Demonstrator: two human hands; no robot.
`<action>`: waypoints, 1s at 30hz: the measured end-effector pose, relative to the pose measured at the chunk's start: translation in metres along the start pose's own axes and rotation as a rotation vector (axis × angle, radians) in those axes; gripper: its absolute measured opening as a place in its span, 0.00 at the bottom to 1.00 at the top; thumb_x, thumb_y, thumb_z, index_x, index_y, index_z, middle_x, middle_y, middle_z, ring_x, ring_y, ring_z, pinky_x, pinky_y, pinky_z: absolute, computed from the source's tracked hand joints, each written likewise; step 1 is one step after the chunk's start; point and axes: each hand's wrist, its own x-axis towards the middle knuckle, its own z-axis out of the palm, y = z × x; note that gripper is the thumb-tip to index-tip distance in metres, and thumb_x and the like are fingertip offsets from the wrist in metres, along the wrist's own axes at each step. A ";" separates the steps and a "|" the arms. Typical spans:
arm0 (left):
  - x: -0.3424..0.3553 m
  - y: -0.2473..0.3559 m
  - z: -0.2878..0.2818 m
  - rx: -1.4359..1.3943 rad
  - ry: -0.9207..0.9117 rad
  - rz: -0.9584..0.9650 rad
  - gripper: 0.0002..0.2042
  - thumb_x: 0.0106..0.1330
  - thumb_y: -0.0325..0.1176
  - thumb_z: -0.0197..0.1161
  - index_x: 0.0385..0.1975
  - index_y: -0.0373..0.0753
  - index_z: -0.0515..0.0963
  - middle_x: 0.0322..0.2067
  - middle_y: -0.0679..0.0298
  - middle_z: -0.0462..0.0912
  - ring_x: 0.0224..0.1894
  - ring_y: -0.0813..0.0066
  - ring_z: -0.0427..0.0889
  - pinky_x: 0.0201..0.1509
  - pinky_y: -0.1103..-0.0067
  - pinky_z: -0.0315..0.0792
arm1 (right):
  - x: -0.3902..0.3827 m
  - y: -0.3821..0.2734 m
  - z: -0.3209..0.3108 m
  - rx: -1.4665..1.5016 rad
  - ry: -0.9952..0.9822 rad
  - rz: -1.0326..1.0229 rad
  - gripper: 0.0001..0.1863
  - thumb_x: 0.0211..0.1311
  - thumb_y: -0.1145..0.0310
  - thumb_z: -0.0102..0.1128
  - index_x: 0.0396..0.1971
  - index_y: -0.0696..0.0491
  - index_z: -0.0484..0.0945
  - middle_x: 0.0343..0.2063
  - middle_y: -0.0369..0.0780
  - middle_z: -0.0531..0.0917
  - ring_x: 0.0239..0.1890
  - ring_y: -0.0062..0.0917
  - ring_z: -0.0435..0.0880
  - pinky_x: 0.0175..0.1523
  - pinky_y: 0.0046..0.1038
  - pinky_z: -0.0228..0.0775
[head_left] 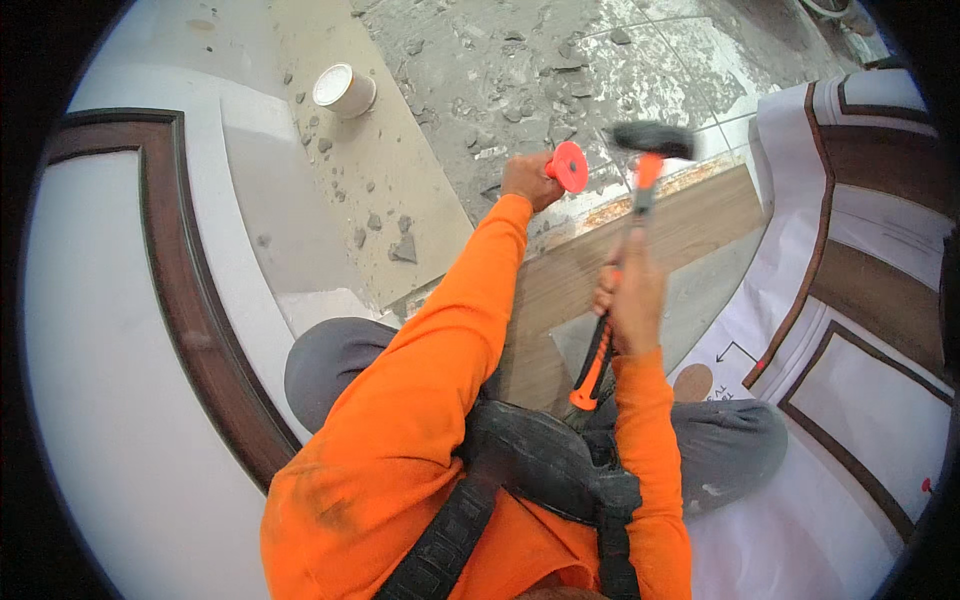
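Note:
My left hand (530,182), its arm stretched forward in an orange sleeve, is closed around a chisel with a round orange hand guard (570,166). The chisel's blade is hidden below the guard and my fist. In my right hand (634,300), wrapped round the middle of its black and orange handle, is a hammer (592,365). Its dark, blocky head is raised just right of the chisel guard, apart from it, and is smeared by motion. Broken grey mortar (490,110) covers the floor ahead of both hands.
A white bucket (345,92) stands on a beige strip (400,150) strewn with grey chunks. Wood-look planks (690,222) lie in front of my knees. A dark-framed white panel (165,250) rises on the left; printed sheeting (770,270) with brown bands covers the right side.

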 end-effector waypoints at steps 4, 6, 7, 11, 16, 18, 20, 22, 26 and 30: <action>0.001 -0.005 -0.001 -0.063 0.065 -0.010 0.14 0.58 0.49 0.65 0.31 0.45 0.83 0.28 0.53 0.85 0.34 0.47 0.83 0.37 0.61 0.77 | -0.014 -0.048 0.000 0.249 0.175 -0.422 0.29 0.74 0.37 0.42 0.32 0.51 0.67 0.13 0.30 0.64 0.11 0.14 0.62 0.17 0.21 0.60; 0.001 -0.005 -0.004 -0.077 0.066 -0.049 0.14 0.59 0.49 0.64 0.32 0.45 0.83 0.30 0.54 0.85 0.35 0.47 0.83 0.37 0.62 0.78 | -0.010 -0.050 0.006 0.335 0.217 -0.679 0.29 0.74 0.37 0.42 0.32 0.52 0.67 0.13 0.31 0.64 0.11 0.14 0.62 0.17 0.20 0.60; 0.004 0.000 -0.003 -0.093 0.065 -0.060 0.14 0.59 0.48 0.64 0.33 0.45 0.83 0.30 0.54 0.85 0.35 0.48 0.84 0.37 0.62 0.78 | -0.003 -0.031 0.006 0.343 0.319 -0.631 0.29 0.75 0.38 0.40 0.31 0.52 0.67 0.13 0.32 0.64 0.11 0.17 0.63 0.18 0.22 0.62; 0.006 0.000 0.001 -0.061 0.093 -0.019 0.13 0.61 0.49 0.63 0.33 0.46 0.83 0.30 0.54 0.85 0.35 0.49 0.84 0.36 0.62 0.78 | 0.032 0.061 0.001 -0.420 -0.105 -0.069 0.28 0.76 0.40 0.39 0.28 0.51 0.68 0.11 0.30 0.64 0.11 0.15 0.66 0.16 0.22 0.61; 0.010 -0.009 -0.021 -0.048 0.153 -0.069 0.13 0.61 0.49 0.65 0.31 0.45 0.83 0.28 0.53 0.85 0.33 0.51 0.85 0.35 0.62 0.78 | -0.005 -0.007 0.006 0.055 -0.027 -0.004 0.29 0.74 0.38 0.43 0.30 0.51 0.70 0.11 0.29 0.64 0.10 0.14 0.64 0.15 0.21 0.59; 0.006 -0.007 -0.019 -0.097 0.195 -0.012 0.13 0.59 0.48 0.67 0.31 0.45 0.83 0.28 0.53 0.85 0.32 0.51 0.85 0.34 0.64 0.78 | -0.015 -0.040 0.000 0.149 0.097 -0.265 0.29 0.73 0.37 0.43 0.32 0.52 0.70 0.12 0.29 0.64 0.11 0.15 0.63 0.15 0.20 0.58; 0.003 -0.016 -0.019 -0.092 0.213 0.004 0.13 0.59 0.48 0.68 0.31 0.44 0.83 0.27 0.53 0.85 0.32 0.51 0.85 0.34 0.64 0.78 | -0.020 -0.062 0.006 0.271 0.147 -0.515 0.30 0.72 0.36 0.44 0.32 0.52 0.69 0.13 0.31 0.65 0.12 0.15 0.64 0.18 0.18 0.59; 0.004 -0.014 -0.016 -0.042 0.173 -0.006 0.13 0.58 0.47 0.68 0.32 0.44 0.83 0.27 0.53 0.84 0.32 0.51 0.85 0.34 0.65 0.78 | -0.013 -0.050 0.010 0.291 0.252 -0.556 0.29 0.74 0.38 0.43 0.32 0.52 0.70 0.14 0.31 0.66 0.14 0.16 0.65 0.21 0.20 0.61; 0.007 -0.009 -0.010 -0.036 0.197 0.076 0.13 0.58 0.46 0.68 0.36 0.45 0.84 0.28 0.54 0.85 0.32 0.51 0.85 0.34 0.65 0.78 | 0.020 0.035 0.004 -0.315 0.101 -0.347 0.26 0.77 0.45 0.41 0.28 0.52 0.70 0.14 0.33 0.67 0.19 0.16 0.71 0.24 0.20 0.60; 0.007 -0.025 -0.016 0.051 0.248 0.149 0.15 0.58 0.45 0.67 0.43 0.48 0.83 0.30 0.58 0.87 0.30 0.52 0.85 0.33 0.62 0.78 | 0.005 -0.001 0.015 -0.148 -0.136 0.015 0.26 0.77 0.44 0.43 0.27 0.52 0.69 0.13 0.32 0.68 0.17 0.15 0.72 0.21 0.18 0.60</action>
